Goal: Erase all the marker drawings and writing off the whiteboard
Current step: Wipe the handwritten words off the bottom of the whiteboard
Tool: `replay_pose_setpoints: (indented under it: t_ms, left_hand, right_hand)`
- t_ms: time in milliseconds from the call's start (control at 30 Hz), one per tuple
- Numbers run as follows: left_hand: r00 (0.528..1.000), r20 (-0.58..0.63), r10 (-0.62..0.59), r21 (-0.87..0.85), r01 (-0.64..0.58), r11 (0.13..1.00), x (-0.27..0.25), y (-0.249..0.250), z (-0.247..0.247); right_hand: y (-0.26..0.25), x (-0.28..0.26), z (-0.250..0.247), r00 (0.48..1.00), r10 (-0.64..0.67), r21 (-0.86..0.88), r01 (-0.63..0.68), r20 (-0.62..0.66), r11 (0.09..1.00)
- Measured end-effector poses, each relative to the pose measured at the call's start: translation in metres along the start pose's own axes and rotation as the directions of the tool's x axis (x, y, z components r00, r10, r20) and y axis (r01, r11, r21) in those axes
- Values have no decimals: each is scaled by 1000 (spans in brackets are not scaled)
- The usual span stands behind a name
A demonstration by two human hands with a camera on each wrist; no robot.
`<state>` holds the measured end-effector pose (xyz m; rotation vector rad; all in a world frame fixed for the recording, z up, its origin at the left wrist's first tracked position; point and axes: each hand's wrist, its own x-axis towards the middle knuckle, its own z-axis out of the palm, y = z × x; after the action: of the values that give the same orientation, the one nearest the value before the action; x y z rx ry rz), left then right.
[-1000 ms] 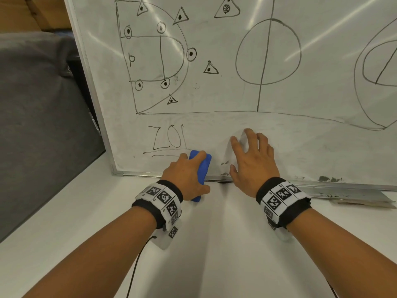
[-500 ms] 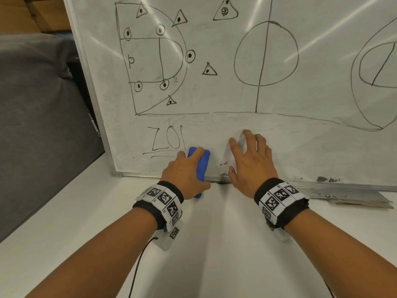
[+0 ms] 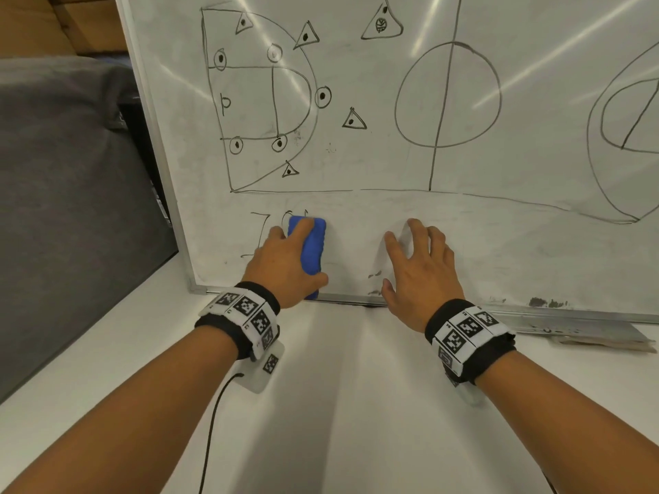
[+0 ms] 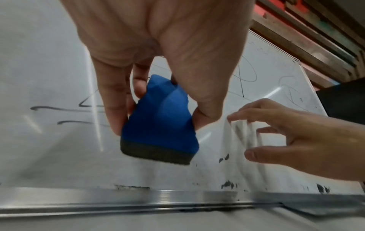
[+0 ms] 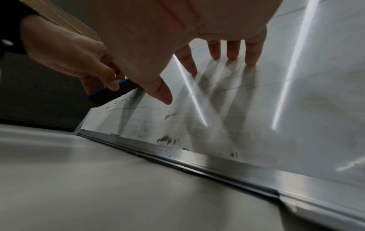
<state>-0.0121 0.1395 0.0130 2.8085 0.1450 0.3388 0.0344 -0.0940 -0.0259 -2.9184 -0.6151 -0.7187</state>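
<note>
A whiteboard leans upright on a white table, covered with a black marker court diagram, circles and triangles. Below the diagram, faint letters and underlines remain at the lower left. My left hand grips a blue eraser with a dark felt base and presses it on the board over the letters. My right hand has its fingers spread straight, their tips braced on the board to the right of the eraser.
Ink smudges dot the board's bottom edge above the metal frame rail. A grey upholstered panel stands left of the board. The white table stretches in front. A flat metal strip lies at the right.
My left hand has slid the eraser up and left from the bottom rail onto the letters, wiping away their right part. The right hand stays braced in place.
</note>
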Motion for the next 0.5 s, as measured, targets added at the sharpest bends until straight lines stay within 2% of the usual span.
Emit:
replay_pose_setpoints:
  t_ms: [100,133,233,300,367,433,500]
  left_hand:
    - [991,117,57,54,-64,996,-3,1,1]
    - [994,92,51,40,-54,998,-2,1,0]
    - [993,-118,-4,-86,-6,996,11,0,-10]
    - [986,-165,-4,-107,-14,994,15,0,-15]
    - [995,-90,32,-38,-35,999,11,2,-11]
    - [997,54,53,33,-55,998,1,1,1]
    - [980,196,36,102,-57,993,-5,-5,11]
  right_hand:
    - [-2,1,0,1000,10,6,-10,-5,1000]
    - [-3,0,0,1000,12,10,-12,-7,1000]
    - [-3,0,0,1000,11,7,-11,-6,1000]
    - [-1,0,0,1000,7,1,-7,-2,1000]
    - [-1,0,0,1000,9,3,-9,3,1000]
    - [-3,1,-1,1000,16,2,-16,7,1000]
    - [-4,1,-1,1000,19,3,-19,9,1000]
